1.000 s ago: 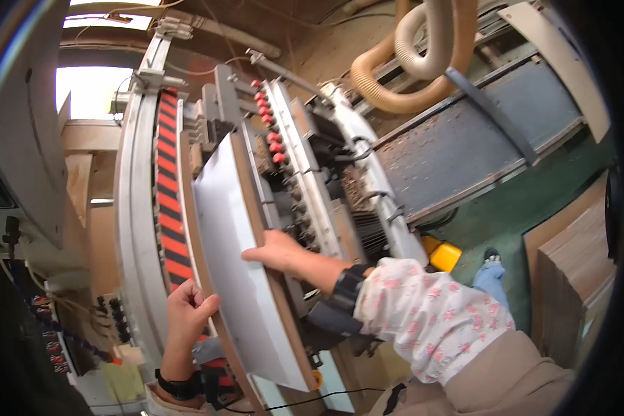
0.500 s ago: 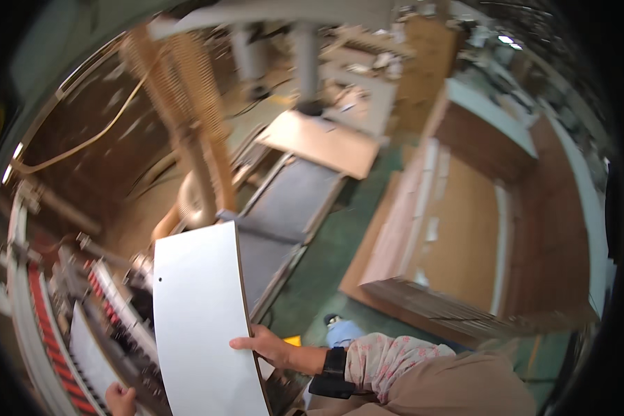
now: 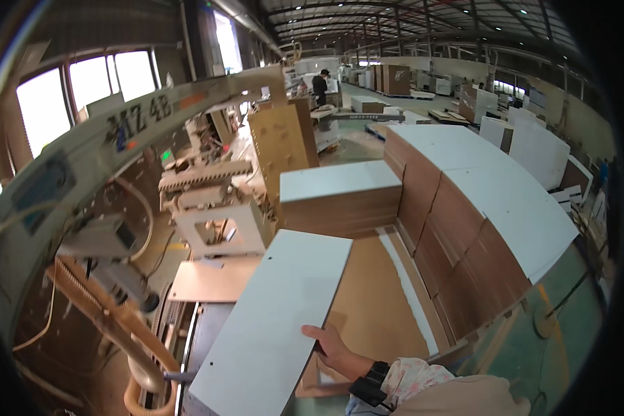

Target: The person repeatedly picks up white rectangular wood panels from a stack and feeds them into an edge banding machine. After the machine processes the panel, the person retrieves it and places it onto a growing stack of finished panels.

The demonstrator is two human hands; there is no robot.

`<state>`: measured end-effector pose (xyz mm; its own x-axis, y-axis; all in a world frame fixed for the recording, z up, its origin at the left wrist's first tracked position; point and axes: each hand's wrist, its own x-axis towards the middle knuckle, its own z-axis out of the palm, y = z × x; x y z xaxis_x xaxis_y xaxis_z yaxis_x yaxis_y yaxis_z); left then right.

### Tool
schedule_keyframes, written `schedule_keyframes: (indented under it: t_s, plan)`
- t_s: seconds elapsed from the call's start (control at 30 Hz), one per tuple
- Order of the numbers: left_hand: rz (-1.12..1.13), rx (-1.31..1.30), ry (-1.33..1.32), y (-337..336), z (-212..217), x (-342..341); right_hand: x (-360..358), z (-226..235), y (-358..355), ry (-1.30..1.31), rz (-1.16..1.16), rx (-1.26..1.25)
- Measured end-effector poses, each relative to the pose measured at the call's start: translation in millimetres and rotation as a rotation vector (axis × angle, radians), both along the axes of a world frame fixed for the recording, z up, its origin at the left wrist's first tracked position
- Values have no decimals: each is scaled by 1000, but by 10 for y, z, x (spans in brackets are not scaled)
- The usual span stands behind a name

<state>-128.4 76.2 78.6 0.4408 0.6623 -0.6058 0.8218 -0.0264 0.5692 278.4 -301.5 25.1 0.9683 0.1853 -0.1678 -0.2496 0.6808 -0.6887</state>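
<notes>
My right hand (image 3: 336, 352) is closed on the right edge of a long white panel (image 3: 277, 312), its thumb lying on the white face. Small dark holes dot that face, and the panel slants from the lower left up toward the middle. Its far end reaches in front of a cardboard-covered base (image 3: 378, 291). My left hand is out of the picture. A dark band circles my right wrist, below a flowered sleeve.
Tall stacks of white-topped panels (image 3: 464, 166) curve round the right side of the base, with a shorter stack (image 3: 343, 182) at its far end. At left stand a machine arm (image 3: 152, 121), a hose (image 3: 97, 305) and a tan board (image 3: 211, 279). A person (image 3: 319, 88) stands far off.
The view has swung up and to the right. The white panel, still in my right hand, now overlaps the cardboard-covered base. My left hand has left the picture.
</notes>
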Motion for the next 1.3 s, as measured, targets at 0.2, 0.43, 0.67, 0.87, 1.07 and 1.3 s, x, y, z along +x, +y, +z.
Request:
schedule_keyframes:
  t_s: [0.2, 0.43, 0.67, 0.87, 1.07, 1.3]
  plan:
    - [-177, -774, -472, -1755, -146, 2847, 1107, 213, -662, -148, -249, -18]
    - [9, -824, -849, -2650, 124, 5200, 2359, 79, -947, -85, -465, 189]
    - [-228, -899, -975, -2144, -129, 7167, 3346, 96, -1777, -56, -453, 105]
    - [-457, -836, -937, -2115, -376, 8213, 3922, -137, -2372, -105, -542, -54]
    - [-612, -611, -741, -2301, -543, 8989, 4275, -104, -2688, -118, -380, -162]
    - [-429, -751, -866, -2780, -733, 9232, 4552, -257, -3087, 59, -316, -376]
